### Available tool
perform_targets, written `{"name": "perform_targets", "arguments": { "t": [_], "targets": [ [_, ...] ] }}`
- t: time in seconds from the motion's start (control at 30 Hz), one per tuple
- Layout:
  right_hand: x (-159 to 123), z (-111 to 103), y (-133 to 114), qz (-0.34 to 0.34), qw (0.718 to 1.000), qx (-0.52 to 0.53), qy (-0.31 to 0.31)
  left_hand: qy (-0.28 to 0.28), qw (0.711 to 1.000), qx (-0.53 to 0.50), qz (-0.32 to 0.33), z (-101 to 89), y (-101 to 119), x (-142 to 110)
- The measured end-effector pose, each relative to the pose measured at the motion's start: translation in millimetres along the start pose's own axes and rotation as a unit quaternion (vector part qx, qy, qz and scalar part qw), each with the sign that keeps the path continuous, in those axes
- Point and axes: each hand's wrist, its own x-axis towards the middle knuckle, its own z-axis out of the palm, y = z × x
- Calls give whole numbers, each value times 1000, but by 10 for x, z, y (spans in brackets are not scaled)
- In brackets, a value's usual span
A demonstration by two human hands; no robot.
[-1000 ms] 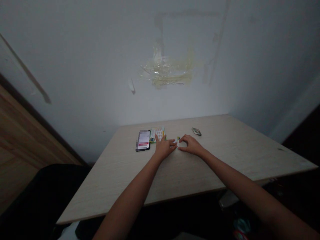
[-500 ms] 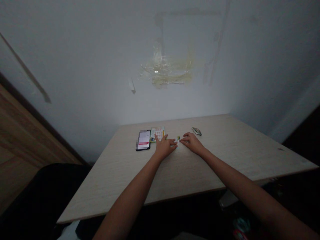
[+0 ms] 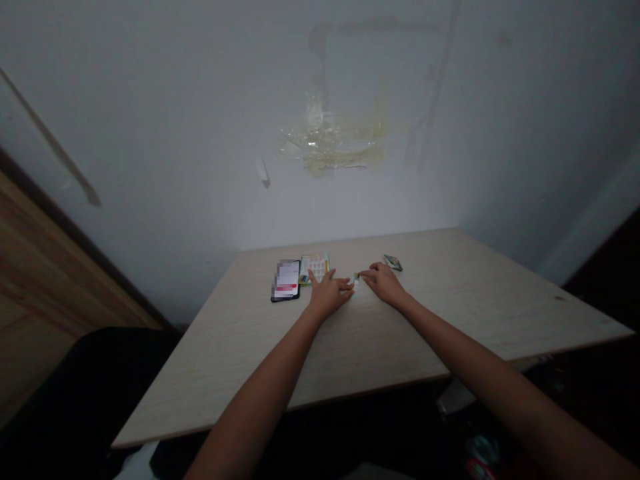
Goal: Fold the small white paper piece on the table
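A small white piece with a yellow-green top [image 3: 357, 276] is between my two hands on the table; its kind is too small to make out. My left hand [image 3: 326, 295] lies low over the table, thumb and index finger closing at the piece's left side while its other fingers spread out. Those spread fingers reach over the lower edge of a printed sheet [image 3: 320, 261] with rows of small pictures. From the right, my right hand [image 3: 385, 283] pinches at the yellow-green top with its fingertips. What exactly lies between the fingertips is partly hidden.
Left of the sheet lies a phone [image 3: 286, 283] in a dark case, screen lit and partly blurred. A small printed packet [image 3: 393, 262] rests beyond my right hand. The pale wooden table [image 3: 240, 347] meets a wall [image 3: 200, 133] with tape remnants.
My right hand's fingertips have shifted slightly up toward the yellow-green top. My left hand stays in place beside the piece.
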Motion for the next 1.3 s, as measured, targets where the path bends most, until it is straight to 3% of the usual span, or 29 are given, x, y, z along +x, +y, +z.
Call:
{"name": "perform_targets", "arguments": {
  "t": [0.4,0.67,1.3],
  "targets": [
    [-48,-96,-97,40,998,-24,-48,26,999,-21,-14,52,9,16],
    [-102,-116,-91,-3,999,4,-40,53,998,-1,-36,96,2,21],
    [-138,-64,-55,-35,999,7,-31,16,996,6,-88,89,57,77]
  ]
}}
